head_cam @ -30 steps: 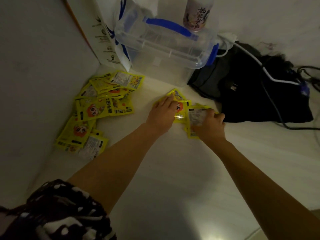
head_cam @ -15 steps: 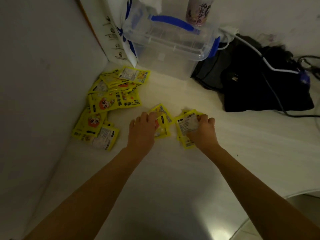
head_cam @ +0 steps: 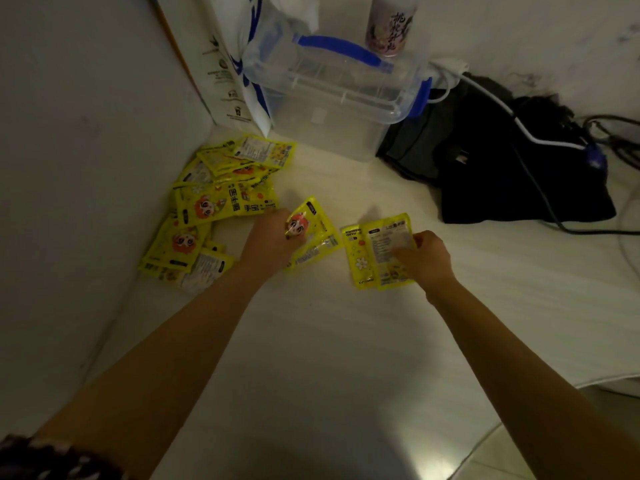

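Yellow hand-warmer packets lie on a white table. My left hand (head_cam: 268,242) holds a packet with an orange cartoon face (head_cam: 306,221), lifted a little, over another packet (head_cam: 317,252) lying flat. My right hand (head_cam: 424,259) pinches the right edge of a small stack of two or three packets (head_cam: 377,252), its back side up. A loose pile of several more packets (head_cam: 214,206) sits to the left against the wall.
A clear plastic box with blue handle and clips (head_cam: 341,97) stands at the back, a bottle (head_cam: 391,24) behind it. White bag (head_cam: 242,64) in the corner. Black cloth (head_cam: 512,168) with white and dark cables (head_cam: 540,140) at right. Wall (head_cam: 79,133) at left.
Both hands drew back toward me from beside the box, bringing their packets along. My left hand has turned up a face-side packet. The two hands have moved apart.
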`<state>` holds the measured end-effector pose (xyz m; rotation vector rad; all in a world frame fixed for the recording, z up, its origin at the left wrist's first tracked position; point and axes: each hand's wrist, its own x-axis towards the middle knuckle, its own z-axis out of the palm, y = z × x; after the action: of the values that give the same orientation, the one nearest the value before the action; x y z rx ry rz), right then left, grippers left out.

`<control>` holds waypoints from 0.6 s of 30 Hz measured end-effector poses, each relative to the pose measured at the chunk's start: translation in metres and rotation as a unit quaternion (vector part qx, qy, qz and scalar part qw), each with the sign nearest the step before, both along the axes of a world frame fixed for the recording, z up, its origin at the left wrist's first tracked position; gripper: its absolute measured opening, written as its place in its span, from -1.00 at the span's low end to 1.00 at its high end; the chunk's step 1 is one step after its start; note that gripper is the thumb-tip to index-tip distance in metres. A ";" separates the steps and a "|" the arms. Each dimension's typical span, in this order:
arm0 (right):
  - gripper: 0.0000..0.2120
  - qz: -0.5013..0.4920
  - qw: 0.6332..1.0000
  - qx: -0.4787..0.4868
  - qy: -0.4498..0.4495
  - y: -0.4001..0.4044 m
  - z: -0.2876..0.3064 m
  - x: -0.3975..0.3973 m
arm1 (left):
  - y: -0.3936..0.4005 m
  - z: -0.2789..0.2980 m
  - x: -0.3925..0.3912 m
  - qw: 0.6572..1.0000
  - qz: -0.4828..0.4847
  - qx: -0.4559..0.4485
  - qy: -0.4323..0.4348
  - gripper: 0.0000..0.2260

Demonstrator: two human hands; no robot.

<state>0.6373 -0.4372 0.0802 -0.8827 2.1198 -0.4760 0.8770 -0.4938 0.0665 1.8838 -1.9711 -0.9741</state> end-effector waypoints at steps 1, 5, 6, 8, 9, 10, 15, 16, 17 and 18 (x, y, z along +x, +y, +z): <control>-0.68 0.010 1.000 0.014 0.003 -0.004 -0.003 0.000 | -0.006 -0.003 -0.001 0.999 -0.023 0.003 -0.031 -0.71; -0.52 0.057 0.996 0.052 0.046 -0.014 -0.006 0.010 | -0.015 -0.007 -0.005 0.993 -0.074 0.012 -0.096 -0.60; -0.51 0.078 0.993 0.066 0.060 -0.015 -0.006 0.013 | -0.014 -0.007 -0.006 0.992 -0.078 0.013 -0.100 -0.61; -0.47 0.118 0.985 0.088 0.090 -0.016 -0.009 0.018 | -0.009 -0.006 -0.008 0.990 -0.080 0.007 -0.113 -0.61; -0.47 0.133 0.982 0.090 0.099 -0.015 -0.010 0.020 | -0.006 -0.004 -0.010 0.988 -0.084 -0.002 -0.127 -0.60; -0.47 0.141 0.981 0.089 0.099 -0.014 -0.010 0.023 | -0.002 -0.003 -0.011 0.985 -0.092 -0.012 -0.146 -0.59; -0.55 0.152 0.984 0.073 0.066 -0.013 -0.007 0.031 | 0.015 -0.004 -0.009 0.982 -0.096 -0.040 -0.158 -0.67; -0.57 0.148 0.985 0.070 0.056 -0.013 -0.006 0.032 | 0.019 -0.004 -0.007 0.983 -0.092 -0.046 -0.154 -0.69; -0.61 0.146 0.986 0.064 0.051 -0.013 -0.005 0.034 | 0.024 -0.004 -0.004 0.983 -0.089 -0.053 -0.154 -0.72; -0.66 0.144 0.987 0.058 0.050 -0.014 -0.003 0.035 | 0.029 -0.003 -0.001 0.983 -0.084 -0.061 -0.154 -0.75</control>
<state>0.6728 -0.4517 0.0768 -1.1421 2.0412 -0.1595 0.8762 -0.4651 0.0636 1.9182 -2.3378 -0.6110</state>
